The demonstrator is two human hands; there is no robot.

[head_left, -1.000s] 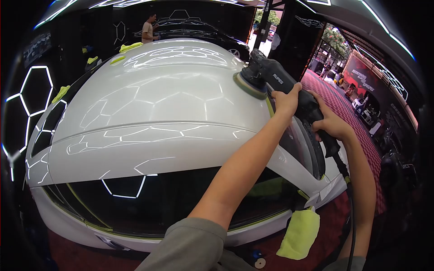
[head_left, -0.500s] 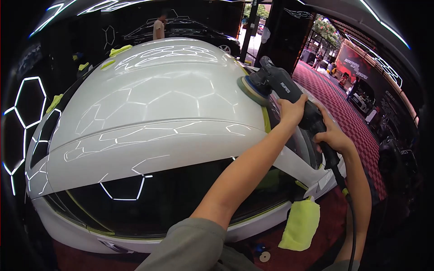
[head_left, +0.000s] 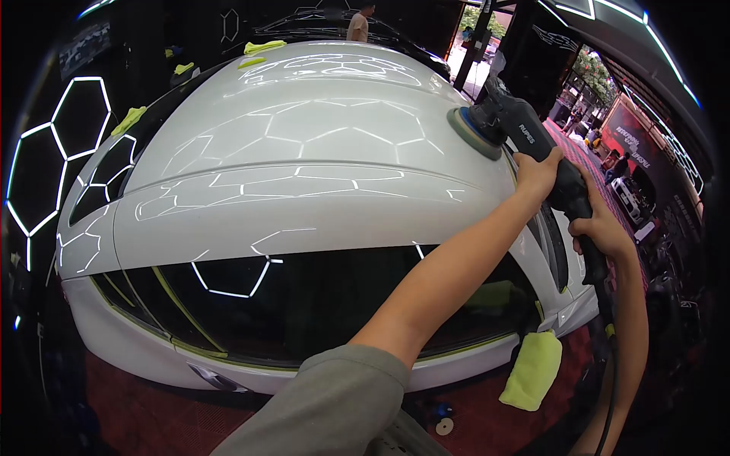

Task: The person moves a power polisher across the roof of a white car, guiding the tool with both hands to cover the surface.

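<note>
A black polisher (head_left: 525, 129) marked RUPES is held in both hands, its round pad (head_left: 473, 135) tilted against the white car roof (head_left: 304, 137) close to the windshield-side edge. My left hand (head_left: 538, 176) is wrapped round the polisher's body behind the head. Further back, my right hand (head_left: 607, 228) grips the rear handle, with some fingers hidden behind it. A dark power cord (head_left: 613, 372) runs down from the handle along my right forearm.
A yellow-green cloth (head_left: 534, 371) hangs at the side mirror. More such cloths (head_left: 264, 47) lie along the roof's far side. Yellow-green tape edges the dark side window (head_left: 342, 311). A person (head_left: 360, 24) stands beyond the car. A small disc (head_left: 444, 426) lies on the floor.
The view has shifted, so the car and both hands appear further right, and the car higher. The polisher stays at the same roof edge, with the grip of both hands unchanged.
</note>
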